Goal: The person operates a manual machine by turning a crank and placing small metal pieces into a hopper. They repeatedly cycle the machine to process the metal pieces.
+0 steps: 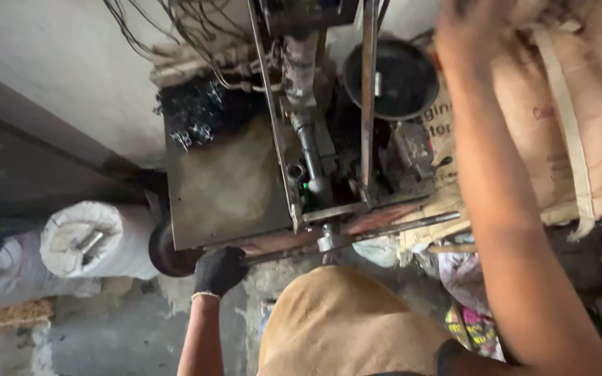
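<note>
Clutter all round: white roll [95,237] at 9 o'clock of the plate [228,184], dark wheel [165,251] just under the plate's low left corner, black metal bits [200,111] heaped at its 12 o'clock edge, wires [175,28] above those. Black bowl [391,80] at 1 o'clock, upright post [368,97] crossing in front of it. Brown sack [580,111] fills the right side, pale strap down it. Tan-clad knee [343,324] sits low centre, blocking the floor below the machine.

Plate is flat, grey, greasy steel, roughly square. Rod [308,146] is a shiny cylinder set in the frame. Bar [357,233] is a long, rusty, slanted strip with a round fitting at mid-length.

Left hand [219,270] in a black knit glove, fingers curled closed against the plate's bottom edge, at the left end of the bar; the bar runs off to its 3 o'clock. Right hand [472,31] is raised at 1 o'clock, blurred, touching the sack top; cannot tell how its fingers are set.
</note>
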